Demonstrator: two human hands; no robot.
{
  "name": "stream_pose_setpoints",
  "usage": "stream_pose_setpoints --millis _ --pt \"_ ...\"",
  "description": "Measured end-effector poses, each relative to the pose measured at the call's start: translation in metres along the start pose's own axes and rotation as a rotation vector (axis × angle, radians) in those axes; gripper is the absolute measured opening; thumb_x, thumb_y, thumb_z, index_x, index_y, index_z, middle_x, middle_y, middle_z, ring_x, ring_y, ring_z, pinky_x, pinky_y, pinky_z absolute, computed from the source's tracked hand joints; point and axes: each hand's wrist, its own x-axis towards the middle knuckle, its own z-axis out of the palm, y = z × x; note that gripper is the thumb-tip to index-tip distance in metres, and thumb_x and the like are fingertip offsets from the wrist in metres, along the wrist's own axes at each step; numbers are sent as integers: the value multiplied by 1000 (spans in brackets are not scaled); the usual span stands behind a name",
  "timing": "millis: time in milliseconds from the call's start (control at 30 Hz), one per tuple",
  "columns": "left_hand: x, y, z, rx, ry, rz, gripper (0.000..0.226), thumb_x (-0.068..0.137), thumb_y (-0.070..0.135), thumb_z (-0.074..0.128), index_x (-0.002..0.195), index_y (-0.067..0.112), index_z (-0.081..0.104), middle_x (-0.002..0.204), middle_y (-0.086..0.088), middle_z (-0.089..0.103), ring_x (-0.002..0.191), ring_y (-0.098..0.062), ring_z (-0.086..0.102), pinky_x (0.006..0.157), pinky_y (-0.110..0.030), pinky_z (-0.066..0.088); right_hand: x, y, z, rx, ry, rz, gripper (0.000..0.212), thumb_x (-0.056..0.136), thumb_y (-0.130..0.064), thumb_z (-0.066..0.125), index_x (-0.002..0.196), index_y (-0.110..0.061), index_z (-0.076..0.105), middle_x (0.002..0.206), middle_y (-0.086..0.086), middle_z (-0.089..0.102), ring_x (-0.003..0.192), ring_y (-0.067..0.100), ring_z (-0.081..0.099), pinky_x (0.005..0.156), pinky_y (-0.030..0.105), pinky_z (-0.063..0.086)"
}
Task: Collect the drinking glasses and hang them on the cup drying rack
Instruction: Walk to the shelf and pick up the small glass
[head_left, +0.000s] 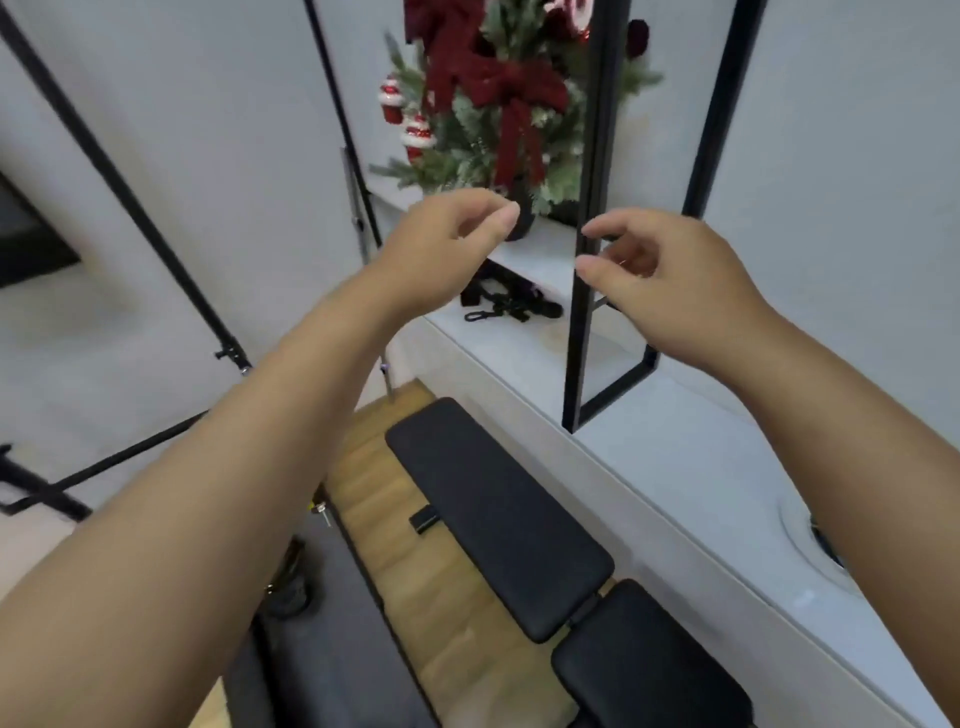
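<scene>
Forearms nearest the lens, both raised over a black padded bench. Left hand: fingers loosely curled, holding nothing. Right hand: fingers loosely curled, holding nothing, just in front of a black metal frame. Frame upright on a white ledge. Black strap with clip lying on the ledge, below the left hand. Small decorated tree with red bows at the far end of the ledge. Wooden floor under the bench. Drinking glasses and cup drying rack: none in view.
</scene>
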Motion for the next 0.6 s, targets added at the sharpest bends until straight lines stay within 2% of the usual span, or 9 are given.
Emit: stream_pose_setpoints --millis 133,200,267,333,400,500,600 --pt "-40 -32 -53 21 97 -92 39 105 50 45 120 26 72 110 14 73 106 -2 66 93 -23 51 6 -40 45 37 -82 -77 35 100 -44 66 133 -32 67 105 -7 72 94 9 67 74 18 46" --pt "-60 -53 -74 35 131 -141 40 105 51 44 122 26 71 111 15 73 107 -1 65 90 -19 49 10 -56 70 89 -103 -86 32 100 -44 65 130 -32 68 105 -4 73 93 11 67 73 19 48" --pt "-79 -76 -93 34 178 -203 40 106 50 44 123 26 71 111 16 72 107 0 65 88 -15 47 16 -73 98 143 -112 -87 28 101 -45 64 125 -32 70 103 -6 73 91 11 68 80 27 56" --pt "-91 -103 -111 18 226 -260 41 106 48 44 123 22 71 111 11 74 106 -5 67 94 -24 51 24 -88 128 200 -124 -85 21 102 -45 60 116 -33 71 101 -8 74 94 10 70 88 42 61" --pt "-99 -130 -126 -13 270 -299 42 106 47 43 122 20 72 109 10 74 105 -8 68 98 -32 52 35 -102 157 273 -134 -73 18 104 -44 56 107 -33 70 96 -8 74 91 8 71 87 48 63" --pt "-97 -171 -143 -70 293 -342 42 106 47 42 125 22 70 108 13 73 104 -6 68 96 -30 52 57 -122 196 361 -144 -22 20 105 -44 55 101 -34 71 90 -4 73 85 8 69 77 45 66" --pt "-80 -207 -156 -94 293 -342 43 106 48 41 124 23 71 108 14 72 105 -6 67 97 -31 52 84 -134 229 383 -149 -12 20 105 -43 56 97 -34 71 93 3 75 82 7 68 75 45 64"
